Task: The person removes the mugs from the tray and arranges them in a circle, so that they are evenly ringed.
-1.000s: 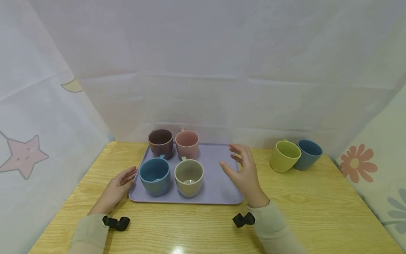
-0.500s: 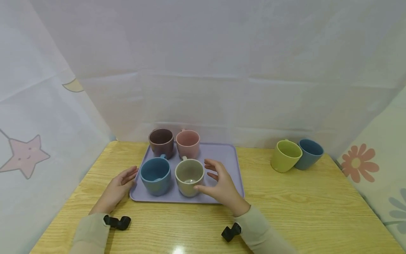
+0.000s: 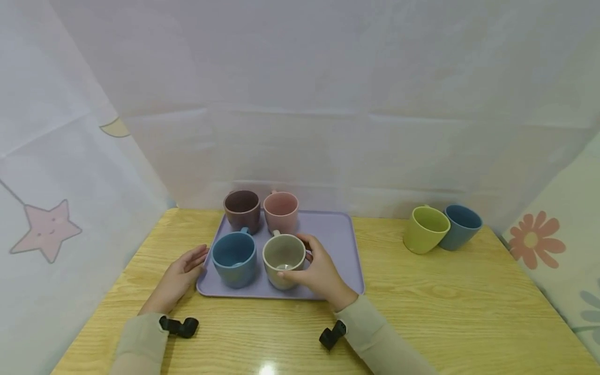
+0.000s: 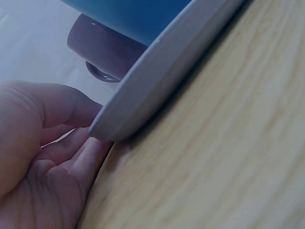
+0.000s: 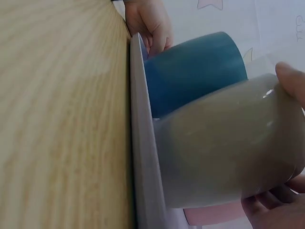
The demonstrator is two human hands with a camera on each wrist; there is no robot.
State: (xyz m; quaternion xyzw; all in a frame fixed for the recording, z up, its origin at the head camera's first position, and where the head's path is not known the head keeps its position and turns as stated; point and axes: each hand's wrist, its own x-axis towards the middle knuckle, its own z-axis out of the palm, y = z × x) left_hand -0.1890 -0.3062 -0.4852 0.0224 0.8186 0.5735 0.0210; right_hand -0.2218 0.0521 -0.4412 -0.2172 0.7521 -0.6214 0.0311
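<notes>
My right hand (image 3: pixel 323 273) grips a pale grey-beige mug (image 3: pixel 283 258), thumb on its near side and fingers around its right side. In the right wrist view the mug (image 5: pixel 228 143) stands on the lilac tray (image 5: pixel 143 143). To its left is a blue mug (image 3: pixel 234 260); behind them stand a dark plum mug (image 3: pixel 242 211) and a pink mug (image 3: pixel 281 211), all on the tray (image 3: pixel 335 250). My left hand (image 3: pixel 175 276) rests on the wooden table with its fingers against the tray's left edge; in the left wrist view the fingers (image 4: pixel 78 152) touch the rim.
At the back right of the table (image 3: pixel 450 302), a yellow-green mug (image 3: pixel 424 232) and a second blue mug (image 3: pixel 459 229) stand side by side. A pale cloth (image 3: pixel 300 104) hangs behind the table, with printed cloth at both sides.
My right hand has moved left from above the tray's right part to the grey-beige mug and now grips it. My left hand has stayed at the tray's left edge.
</notes>
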